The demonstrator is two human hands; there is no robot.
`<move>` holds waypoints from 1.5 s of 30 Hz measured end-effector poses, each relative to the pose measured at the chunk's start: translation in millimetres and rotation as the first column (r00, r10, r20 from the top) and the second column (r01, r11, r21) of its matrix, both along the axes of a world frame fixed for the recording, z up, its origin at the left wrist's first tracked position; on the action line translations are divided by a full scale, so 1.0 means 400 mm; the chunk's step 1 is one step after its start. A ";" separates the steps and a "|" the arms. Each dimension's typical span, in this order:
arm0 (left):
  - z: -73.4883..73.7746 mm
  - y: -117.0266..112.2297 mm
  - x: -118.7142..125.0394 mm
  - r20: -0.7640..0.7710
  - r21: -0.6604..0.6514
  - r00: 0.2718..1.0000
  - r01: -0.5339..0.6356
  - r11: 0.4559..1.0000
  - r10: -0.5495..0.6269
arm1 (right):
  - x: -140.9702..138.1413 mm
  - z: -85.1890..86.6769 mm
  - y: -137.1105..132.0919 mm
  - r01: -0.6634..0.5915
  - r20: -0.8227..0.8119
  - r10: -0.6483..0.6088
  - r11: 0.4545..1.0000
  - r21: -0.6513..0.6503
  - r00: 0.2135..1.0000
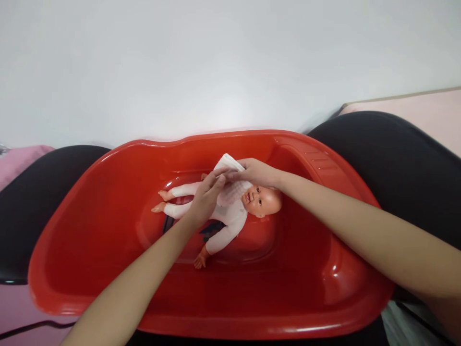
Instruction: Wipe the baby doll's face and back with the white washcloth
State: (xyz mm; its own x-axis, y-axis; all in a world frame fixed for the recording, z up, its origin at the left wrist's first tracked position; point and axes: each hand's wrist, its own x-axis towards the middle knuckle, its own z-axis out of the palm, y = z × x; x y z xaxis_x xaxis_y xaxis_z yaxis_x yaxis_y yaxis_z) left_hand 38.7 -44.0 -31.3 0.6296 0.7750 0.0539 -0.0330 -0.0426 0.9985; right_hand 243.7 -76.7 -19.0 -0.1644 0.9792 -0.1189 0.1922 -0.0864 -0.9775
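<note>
A baby doll (230,216) in white clothes lies on its back inside a red plastic baby tub (108,202), its head toward the right. My left hand (207,197) rests over the doll's chest, fingers curled against a small white cloth (226,164). My right hand (255,172) reaches in from the right just above the doll's head and pinches the same cloth. The cloth sits over the doll's upper chest and far arm. One doll arm sticks out toward me, and both legs point left.
The tub rests on black cushioned seats (396,158) to left and right. A plain white wall (216,62) fills the background. Pink fabric (18,161) shows at the far left, and a pale pink surface (425,108) lies at the upper right.
</note>
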 end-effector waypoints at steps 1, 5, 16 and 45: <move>-0.004 0.012 -0.004 -0.046 0.019 0.998 -0.040 0.999 0.040 | 0.005 -0.003 0.003 -0.009 0.054 0.009 1.000 -0.008 0.999; -0.040 0.046 -0.016 -0.357 0.380 0.926 0.025 0.925 0.122 | 0.025 -0.017 0.021 0.174 0.154 -0.180 0.983 0.052 0.971; -0.134 -0.058 0.004 -0.855 0.490 0.475 0.610 0.623 0.207 | 0.015 -0.038 0.007 -0.124 0.695 -0.005 0.983 0.136 0.719; -0.195 0.029 -0.110 -0.730 0.492 0.509 0.855 -0.167 0.456 | 0.080 -0.078 0.041 0.327 0.452 -0.400 0.916 0.233 0.798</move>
